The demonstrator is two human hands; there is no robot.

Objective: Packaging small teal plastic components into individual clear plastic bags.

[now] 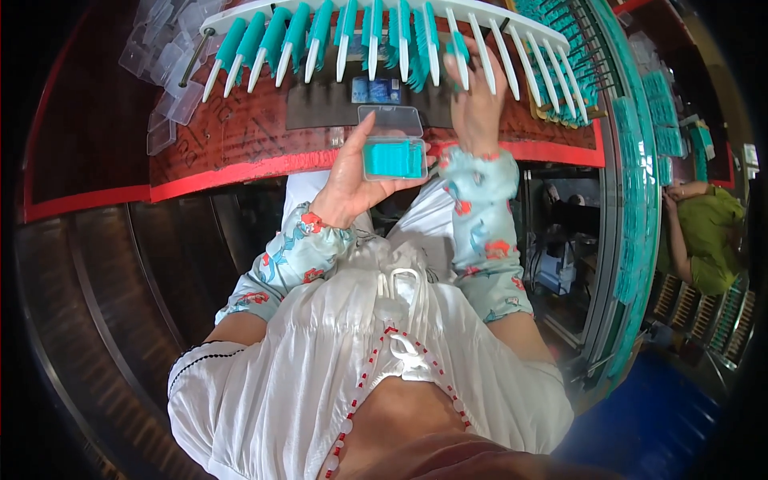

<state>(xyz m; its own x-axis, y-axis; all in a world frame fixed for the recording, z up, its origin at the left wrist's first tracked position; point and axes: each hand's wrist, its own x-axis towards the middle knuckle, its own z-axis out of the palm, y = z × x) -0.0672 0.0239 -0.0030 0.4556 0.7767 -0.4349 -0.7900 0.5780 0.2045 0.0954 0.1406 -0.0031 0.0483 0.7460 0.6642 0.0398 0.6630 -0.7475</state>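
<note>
From the head camera: your left hand (352, 180) cradles a small clear plastic box (394, 148) just off the near edge of the red-rimmed workbench (240, 164), thumb along the box's left side and fingers curled beneath it. The hinged lid stands open toward the bench, and a flat stack of teal pieces (394, 160) fills the base. The box looks light and thin-walled — likely to flex or pop if squeezed, and smooth enough to slide — so the safest hold seems to be by the two long side walls, low on the base, well away from the lid.

Your right hand (476, 100) reaches up over the bench to a long white rack (496, 36) along its far edge, where rows of teal and white picks (300, 40) hang like comb teeth. The fingers are at the picks near the rack's middle; whether they have closed on any, you cannot tell. The picks look slender and bendy, best pinched in a bunch.

Empty clear boxes (164, 64) pile up at the bench's far left corner. At the right edge another person in a green top (712, 232) works.
</note>
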